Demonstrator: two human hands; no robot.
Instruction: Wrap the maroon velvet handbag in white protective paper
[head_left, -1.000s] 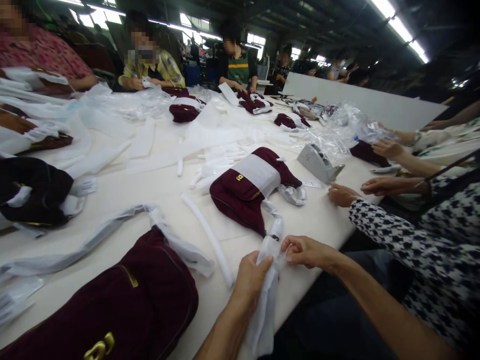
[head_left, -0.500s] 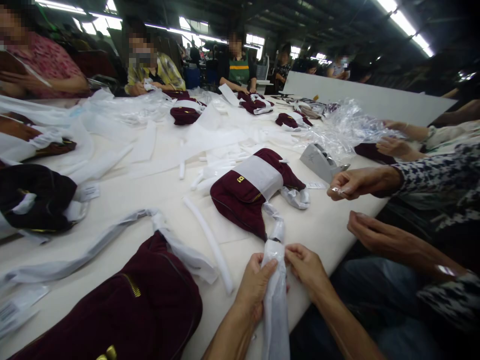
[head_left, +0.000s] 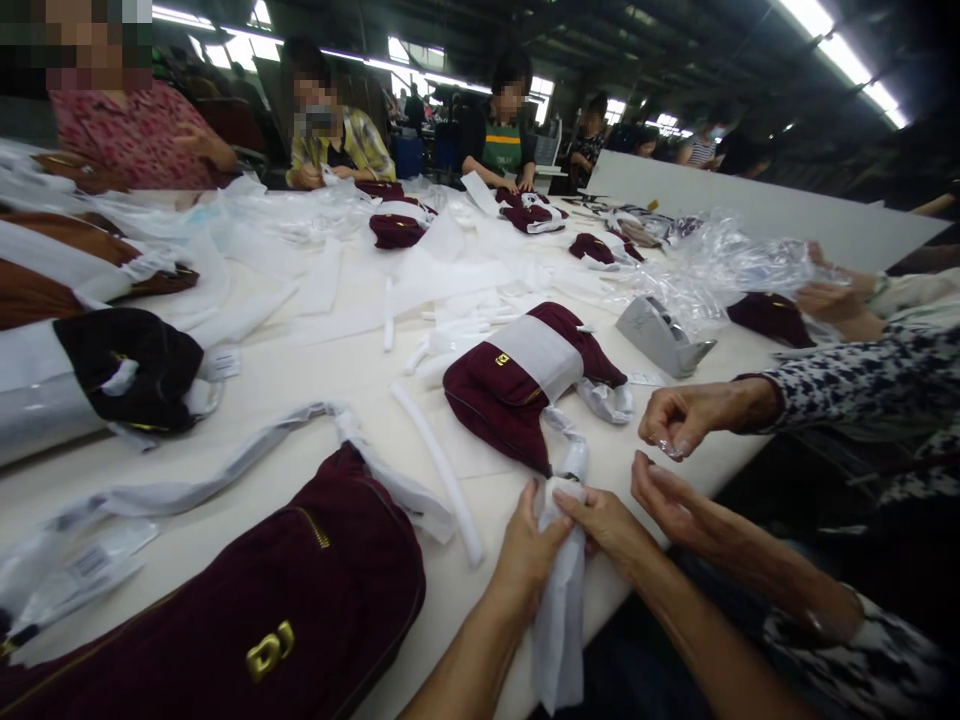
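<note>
Both my hands are on a bag strap wrapped in white paper (head_left: 559,625), which hangs down over the table's front edge. My left hand (head_left: 529,545) grips the wrapped strap from the left, thumb on top. From the right, my right hand (head_left: 611,520) pinches the wrapping near its upper end. The strap leads up to a burgundy bag (head_left: 499,400) with a white paper band (head_left: 544,350) around its middle and a small gold emblem. At the lower left lies a larger burgundy bag (head_left: 337,560) with gold letters and its own wrapped strap (head_left: 217,470).
On the right, a co-worker's hands (head_left: 675,420) hold a bit of clear tape close to my right hand. A grey tape dispenser (head_left: 660,335) stands beyond them. A white foam tube (head_left: 442,470) lies left of the bag; a black bag (head_left: 124,370) is further left.
My right hand has come in over the wrapping, its fingers now nearer my left thumb. The co-worker's two hands have drawn closer together and nearer mine. The view has shifted left.
</note>
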